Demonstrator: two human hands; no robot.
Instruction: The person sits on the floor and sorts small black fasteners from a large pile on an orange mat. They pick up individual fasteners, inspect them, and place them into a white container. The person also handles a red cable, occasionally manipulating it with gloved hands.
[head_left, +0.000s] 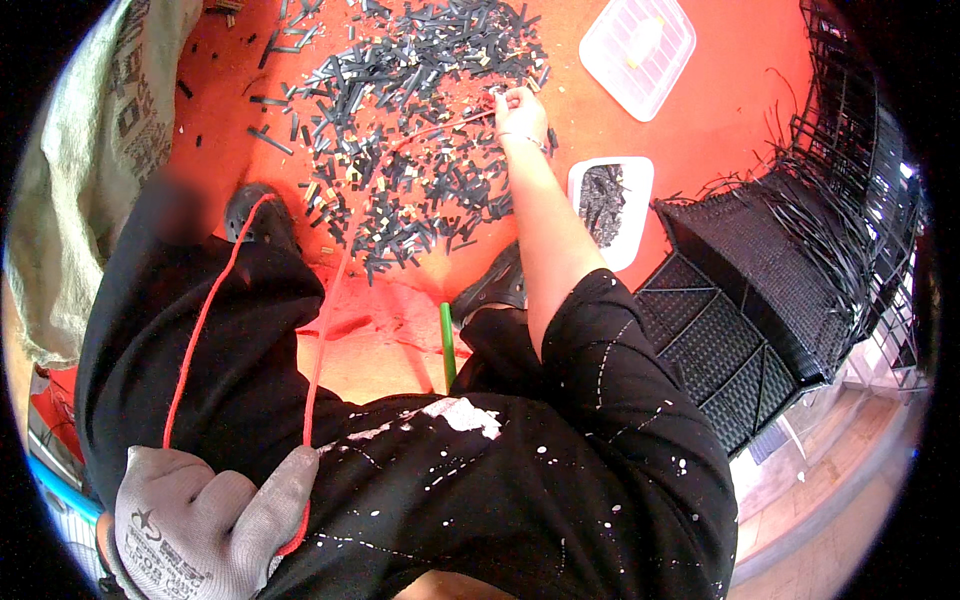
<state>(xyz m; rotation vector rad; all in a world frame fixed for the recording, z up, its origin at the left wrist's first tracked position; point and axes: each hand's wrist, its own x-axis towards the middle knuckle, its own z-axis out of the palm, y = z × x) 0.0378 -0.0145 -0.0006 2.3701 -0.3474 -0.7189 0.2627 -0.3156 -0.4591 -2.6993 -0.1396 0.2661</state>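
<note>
My left hand [195, 530], in a grey knit work glove, is closed around a thin red cord [318, 370] low at the left, close to my body. One length of the cord rises from the glove toward my left shoe [258, 222]. Another stretches taut away from me, bending toward my right hand [522, 115]. That hand is bare and reaches far forward, its fingers pinched at the cord's far end, above a spread of short black strips [400, 90] with some pale bits among them. A small dark reddish bit shows at the fingertips; its kind is unclear.
A white tub [647, 195] of dark small pieces stands right of my forearm, with a clear plastic lid [625, 95] beyond it. Black woven panels with loose strands [715, 345] fill the right side. A pale sack [95, 190] lies left. A green stick [447, 345] stands between my legs.
</note>
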